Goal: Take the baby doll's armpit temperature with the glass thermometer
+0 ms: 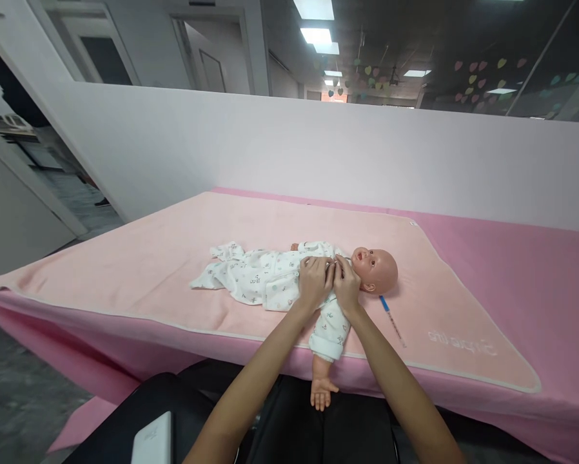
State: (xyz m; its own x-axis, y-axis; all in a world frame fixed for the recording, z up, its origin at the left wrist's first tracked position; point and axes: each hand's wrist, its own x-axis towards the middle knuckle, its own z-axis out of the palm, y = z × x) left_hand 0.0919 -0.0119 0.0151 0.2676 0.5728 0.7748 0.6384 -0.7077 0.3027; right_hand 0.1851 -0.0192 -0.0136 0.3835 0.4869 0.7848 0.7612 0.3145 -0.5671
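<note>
A baby doll [377,269] lies on its back with its bald head to the right, dressed in a white patterned romper [270,277]. My left hand [315,278] is closed on the romper's upper chest, its fingers bent together. Right beside it, my right hand [346,282] pinches the cloth close to the neckline, just below the doll's chin. The fingertips of both hands nearly meet, and what lies between them is partly hidden. One doll arm [322,380] hangs over the near edge, its sleeve cuff turned back. The romper's legs stretch out flat to the left.
A thin blue-capped thermometer-like stick [391,319] lies near the doll's head. Beneath is a peach blanket [139,258] over a pink cloth [536,277]. A white half wall [318,148] stands behind. A white box-shaped device [153,439] rests on my lap. Another person [52,138] stands far left.
</note>
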